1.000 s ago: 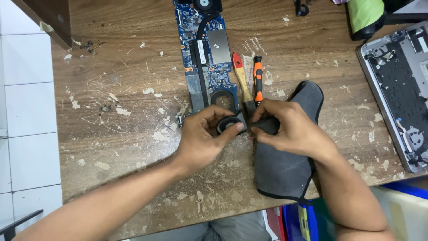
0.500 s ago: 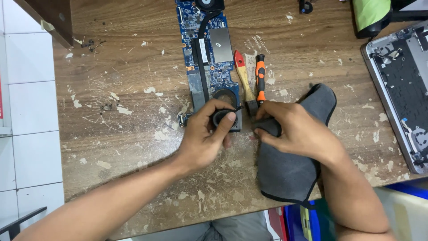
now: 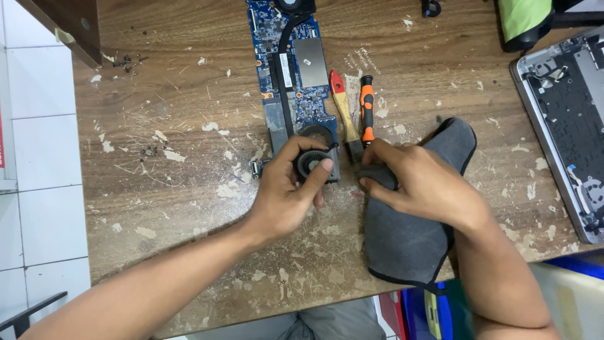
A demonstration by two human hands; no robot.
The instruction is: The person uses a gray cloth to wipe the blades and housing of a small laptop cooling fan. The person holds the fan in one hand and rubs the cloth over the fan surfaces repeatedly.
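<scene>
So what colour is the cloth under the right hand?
Dark grey with a black edge; the cloth shows in the head view.

This is an electronics repair workshop. A scarred wooden counter, flecked with old paint and chipped bits, carries a bare blue circuit board with a black cooling fan at its near end. Just right of the board lie a small brush and an orange-handled screwdriver. Far to the board's right sits an opened laptop shell. White floor tiles show to its left.
</scene>
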